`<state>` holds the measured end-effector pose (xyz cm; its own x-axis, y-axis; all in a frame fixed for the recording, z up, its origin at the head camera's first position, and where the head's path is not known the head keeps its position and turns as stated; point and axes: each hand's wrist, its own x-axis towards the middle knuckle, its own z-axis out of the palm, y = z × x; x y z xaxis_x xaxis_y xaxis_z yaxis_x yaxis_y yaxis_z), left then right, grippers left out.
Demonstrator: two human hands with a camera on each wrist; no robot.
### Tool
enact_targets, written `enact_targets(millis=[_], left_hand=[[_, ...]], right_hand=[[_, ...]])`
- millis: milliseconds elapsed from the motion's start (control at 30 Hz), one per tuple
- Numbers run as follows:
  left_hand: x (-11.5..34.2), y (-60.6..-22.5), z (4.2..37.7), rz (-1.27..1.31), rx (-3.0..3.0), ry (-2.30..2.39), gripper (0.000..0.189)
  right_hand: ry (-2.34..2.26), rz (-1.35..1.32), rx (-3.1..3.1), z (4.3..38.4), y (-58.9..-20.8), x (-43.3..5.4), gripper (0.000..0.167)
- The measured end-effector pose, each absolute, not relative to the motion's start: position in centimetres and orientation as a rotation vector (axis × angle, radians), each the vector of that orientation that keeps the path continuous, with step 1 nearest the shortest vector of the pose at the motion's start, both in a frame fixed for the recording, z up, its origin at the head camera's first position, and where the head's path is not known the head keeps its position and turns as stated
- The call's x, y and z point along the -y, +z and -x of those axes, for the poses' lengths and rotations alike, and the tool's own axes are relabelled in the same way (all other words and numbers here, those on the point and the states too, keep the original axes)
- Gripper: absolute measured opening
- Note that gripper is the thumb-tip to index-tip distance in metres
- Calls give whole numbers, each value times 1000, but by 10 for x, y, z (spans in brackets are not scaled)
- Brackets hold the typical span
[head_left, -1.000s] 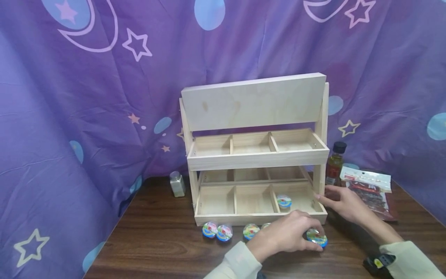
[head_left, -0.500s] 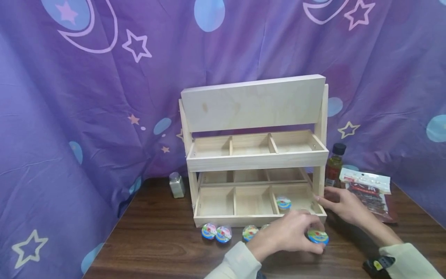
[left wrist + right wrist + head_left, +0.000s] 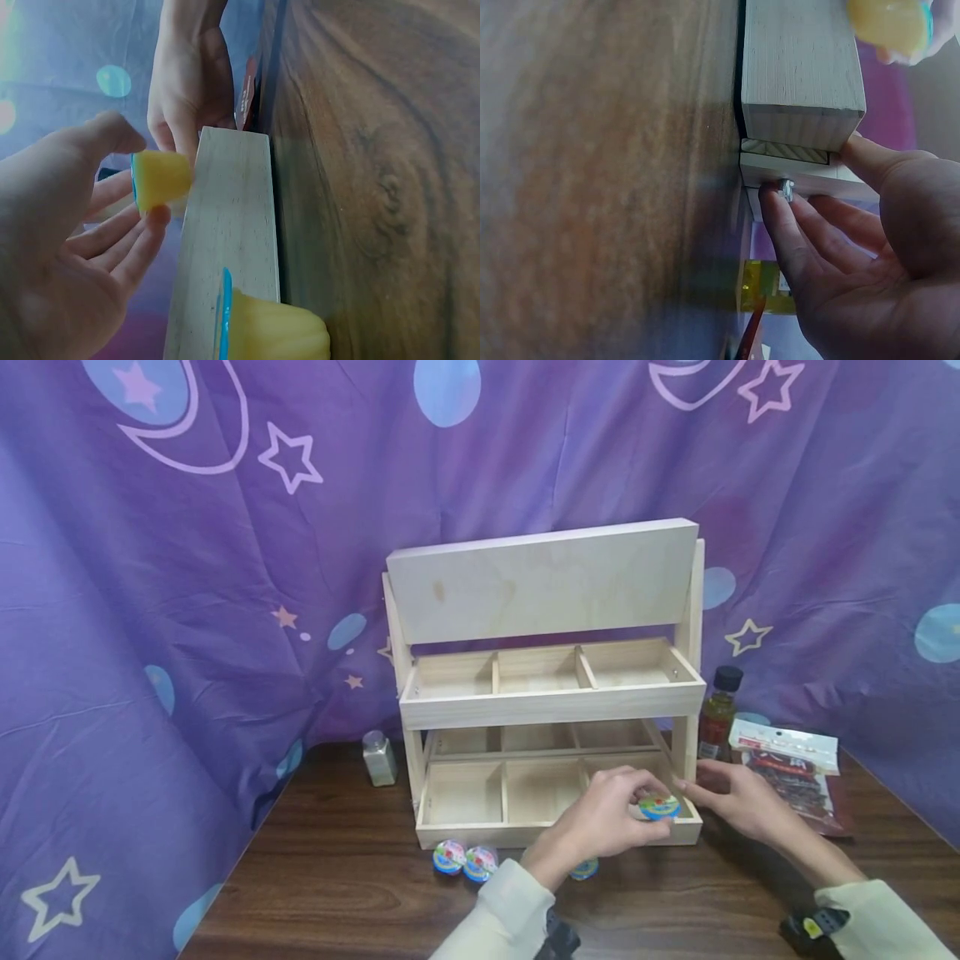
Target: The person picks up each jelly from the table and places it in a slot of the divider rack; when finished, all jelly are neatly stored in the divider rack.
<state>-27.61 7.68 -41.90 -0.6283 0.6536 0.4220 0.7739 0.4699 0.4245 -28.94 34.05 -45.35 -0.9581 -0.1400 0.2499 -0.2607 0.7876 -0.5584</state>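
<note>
My left hand (image 3: 600,814) pinches a jelly cup (image 3: 660,807) between thumb and fingers, over the lower right compartment of a wooden tiered rack (image 3: 551,708). In the left wrist view the held jelly cup (image 3: 162,180) has yellow contents and a blue-edged lid. At the rack's right side my right hand (image 3: 742,797) grips the frame. The right wrist view shows its thumb by the tray corner and its fingers on the outer side near a metal bolt (image 3: 785,189). Jelly cups with pink-toned lids (image 3: 450,857) stand before the rack; another cup (image 3: 584,869) is partly behind my left wrist.
Right of the rack stand a dark-capped bottle (image 3: 717,714) and a printed plastic bag (image 3: 791,777). A small clear jar (image 3: 380,758) is at its left. A purple patterned cloth (image 3: 322,552) hangs behind the brown table (image 3: 330,877).
My left hand has lifted the jelly cup from the table and carried it up and left over the lower right compartment, covering the cup seen there earlier. My right hand stays at the rack.
</note>
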Motion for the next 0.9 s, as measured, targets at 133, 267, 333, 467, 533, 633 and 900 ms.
enact_targets(millis=[133,267,333,467,533,633,900], left_hand=[[-82,-422,283,1155,2531,-887,34],[-86,-422,290,1079,2586,-882,35],[-88,-421,292,1058,2612,-858,36],[-92,-420,298,1031,2666,-821,40],[-93,-421,301,1000,2702,-814,42],[-96,-424,304,941,2757,-794,43],[-105,-430,305,850,2794,-661,42]], right_hand=[[927,-303,2785,289,-454,-341,52],[947,-299,2788,289,-454,-341,53],[954,-297,2790,289,-453,-341,52],[949,-293,2798,290,-453,-341,50],[939,-293,2802,290,-453,-341,50],[942,-296,2800,290,-454,-342,50],[967,-315,2776,290,-455,-343,46]])
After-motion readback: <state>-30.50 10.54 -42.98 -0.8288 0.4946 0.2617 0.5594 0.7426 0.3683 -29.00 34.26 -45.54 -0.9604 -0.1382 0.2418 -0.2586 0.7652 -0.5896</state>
